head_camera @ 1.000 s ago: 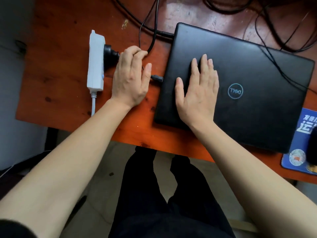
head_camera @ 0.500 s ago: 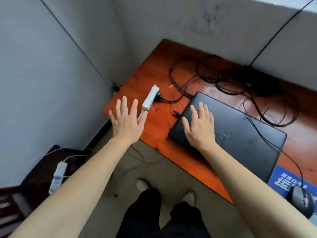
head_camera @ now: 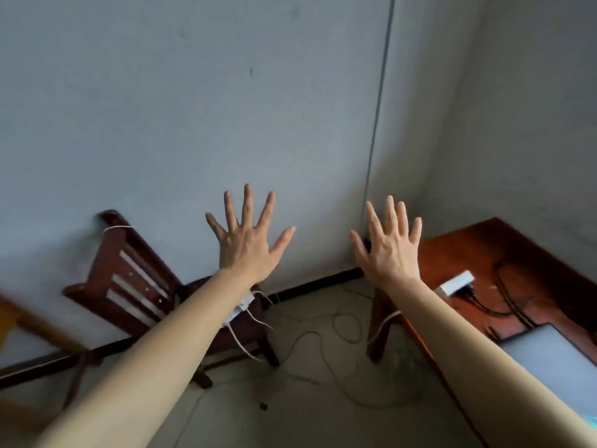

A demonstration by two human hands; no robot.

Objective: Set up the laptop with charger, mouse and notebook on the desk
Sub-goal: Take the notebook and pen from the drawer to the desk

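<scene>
My left hand (head_camera: 247,240) and my right hand (head_camera: 389,250) are both raised in the air with fingers spread, holding nothing, in front of a grey wall. The closed laptop (head_camera: 555,360) lies at the lower right on the reddish wooden desk (head_camera: 468,253), its lid reflecting pale light, partly hidden by my right forearm. A white power strip (head_camera: 455,282) sits on the desk near its left edge, with the black charger cable (head_camera: 491,310) running from it toward the laptop. No mouse or notebook is in view.
A dark wooden chair (head_camera: 135,286) stands left of the desk against the wall, with a second white power strip (head_camera: 240,307) and white cords on its seat. Thin cables (head_camera: 326,337) trail over the concrete floor between chair and desk.
My view swung up and to the left, away from the desk. Both hands lifted off the laptop and desk into the air, fingers spread wider.
</scene>
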